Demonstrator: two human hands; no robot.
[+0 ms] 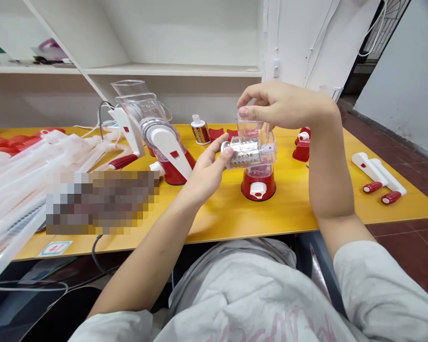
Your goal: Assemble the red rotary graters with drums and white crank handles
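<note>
A rotary grater stands upright on its red base (249, 183), with a white knob at the front. Its clear plastic housing (271, 142) sits above the base and surrounds a shiny metal grater drum (245, 154). My left hand (210, 168) pinches the drum's white-rimmed left end between thumb and fingers. From above, my right hand (278, 105) curls its fingers over the clear feed hopper (250, 127); the far fingertips are partly hidden behind it.
Left stands another rotary grater (167, 137) with a crank handle. Behind are a spare drum (199, 130) and red parts (217, 134). Two white crank handles (378, 175) lie right, near a red base (301, 148). Plastic-wrapped items (17, 175) cover the table's left end.
</note>
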